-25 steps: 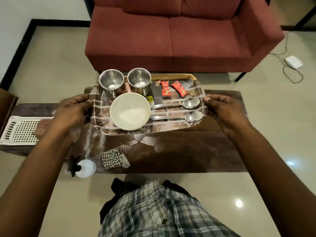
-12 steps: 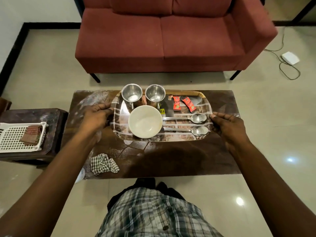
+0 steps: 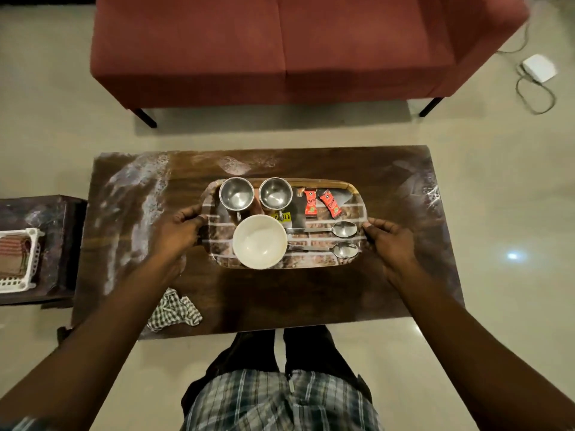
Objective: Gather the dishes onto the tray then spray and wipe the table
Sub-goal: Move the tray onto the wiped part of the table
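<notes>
left hand, right hand grip tray ends | risk: tilt slides bowl, steel mugs between them off

Loaded tray level at table centre, crumpled checked cloth near-left.

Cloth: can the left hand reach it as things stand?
Likely yes once freed: the cloth lies uncovered at the table's near edge, just beside the left forearm. But the left hand grips the tray's left rim, so it must let go first.
</notes>
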The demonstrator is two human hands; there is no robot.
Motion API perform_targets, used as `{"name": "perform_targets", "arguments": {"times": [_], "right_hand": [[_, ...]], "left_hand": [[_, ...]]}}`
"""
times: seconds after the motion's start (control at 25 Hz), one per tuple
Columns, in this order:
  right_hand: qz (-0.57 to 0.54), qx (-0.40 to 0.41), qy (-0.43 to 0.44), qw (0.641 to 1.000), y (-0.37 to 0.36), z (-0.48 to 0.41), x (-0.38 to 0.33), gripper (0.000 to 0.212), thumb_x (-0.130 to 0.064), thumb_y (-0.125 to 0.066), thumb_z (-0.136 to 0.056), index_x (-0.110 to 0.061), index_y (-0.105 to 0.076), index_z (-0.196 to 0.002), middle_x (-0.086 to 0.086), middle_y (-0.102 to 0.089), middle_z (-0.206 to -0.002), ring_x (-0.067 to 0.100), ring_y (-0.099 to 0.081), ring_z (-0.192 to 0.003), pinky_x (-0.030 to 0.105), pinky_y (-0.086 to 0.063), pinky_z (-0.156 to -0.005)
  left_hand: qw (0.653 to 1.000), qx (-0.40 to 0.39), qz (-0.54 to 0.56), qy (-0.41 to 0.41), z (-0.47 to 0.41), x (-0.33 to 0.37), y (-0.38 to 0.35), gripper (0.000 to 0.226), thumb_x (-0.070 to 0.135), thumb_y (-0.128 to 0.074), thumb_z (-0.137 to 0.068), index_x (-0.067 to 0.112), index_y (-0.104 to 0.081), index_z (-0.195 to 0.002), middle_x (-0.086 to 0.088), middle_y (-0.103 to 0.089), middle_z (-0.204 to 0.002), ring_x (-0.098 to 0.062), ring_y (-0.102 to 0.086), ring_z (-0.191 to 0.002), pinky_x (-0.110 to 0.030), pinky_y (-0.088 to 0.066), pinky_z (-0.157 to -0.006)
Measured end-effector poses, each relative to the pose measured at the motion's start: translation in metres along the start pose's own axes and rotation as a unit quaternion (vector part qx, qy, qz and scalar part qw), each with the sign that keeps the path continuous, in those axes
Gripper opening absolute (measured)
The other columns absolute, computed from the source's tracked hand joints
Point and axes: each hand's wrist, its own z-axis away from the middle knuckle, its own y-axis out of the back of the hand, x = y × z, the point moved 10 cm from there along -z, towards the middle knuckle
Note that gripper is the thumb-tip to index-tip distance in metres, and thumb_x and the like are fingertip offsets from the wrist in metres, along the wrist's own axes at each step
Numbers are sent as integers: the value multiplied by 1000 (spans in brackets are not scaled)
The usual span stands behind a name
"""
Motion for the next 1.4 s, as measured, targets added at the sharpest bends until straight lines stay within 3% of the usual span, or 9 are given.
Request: {"name": "perform_targets", "arguments": {"times": [0.16,0.36,0.56,0.72,1.04,1.16,1.24,1.36,1.4], "right_hand": [[33,10,-9,999,-15,-58,29,24,0,-66,-102,8,-71,-123,24,-77,-108,26,-72,-83,41,-61,-78],[44,4,-40,998,-35,-132,81,22,-2,-66,-102,5,-72,-122,21,-78,-103,19,-71,-75,27,-60,-65],[44,17,-43,998,-44,-186,118,20,-5,-69,-102,0,-73,-120,11,-79,-95,13,-74,-73,26,-62,-67],[37,18,-38,998,-51,-206,132,19,-1,-66,-102,0,-70,-121,7,-75,-91,2,-72,-60,17,-60,-58],[32,29,-43,998,-58,-214,139,29,-3,-66,-103,5,-67,-131,20,-75,-116,21,-73,-88,30,-64,-80],[33,37,-47,998,-56,-216,141,29,-3,-67,-103,5,-68,-130,21,-74,-118,27,-74,-95,40,-64,-90],[37,36,-49,997,-56,-219,142,27,-3,-67,-102,4,-68,-129,23,-75,-119,31,-74,-100,47,-63,-96],[63,28,-45,997,-53,-219,143,24,-5,-68,-102,0,-70,-125,21,-77,-115,26,-76,-90,44,-66,-89],[75,28,-41,996,-52,-218,142,23,-6,-69,-102,-2,-71,-124,20,-78,-113,25,-77,-90,46,-66,-90]], "left_hand": [[1000,10,-15,20,-47,-35,-30,30,-2,-55,-107,3,-72,-131,-15,-74,-112,-14,-68,-75,-32,-58,-66],[998,40,-33,41,-110,-92,-54,34,-3,-55,-107,2,-69,-138,-19,-72,-123,-16,-65,-80,-36,-55,-75],[997,48,-32,42,-162,-133,-71,34,0,-60,-106,10,-73,-136,-11,-77,-121,-21,-71,-95,-29,-57,-74],[997,45,-40,43,-187,-156,-79,34,-1,-60,-106,14,-74,-134,-1,-79,-105,1,-75,-71,-22,-62,-61],[996,51,-57,34,-202,-163,-90,34,-5,-55,-107,4,-73,-134,-9,-75,-106,5,-65,-62,-27,-58,-67],[997,54,-58,23,-202,-161,-92,34,-7,-55,-106,5,-74,-131,1,-76,-94,9,-65,-57,-27,-57,-70],[996,53,-65,20,-203,-161,-91,34,-6,-56,-106,7,-75,-131,4,-78,-93,4,-69,-64,-28,-60,-71],[995,46,-85,24,-203,-161,-88,32,-1,-59,-106,5,-74,-134,-13,-80,-116,-14,-73,-88,-39,-65,-85],[994,51,-92,25,-201,-158,-84,29,2,-60,-107,7,-76,-130,-11,-80,-112,-10,-74,-83,-35,-67,-79]]}}
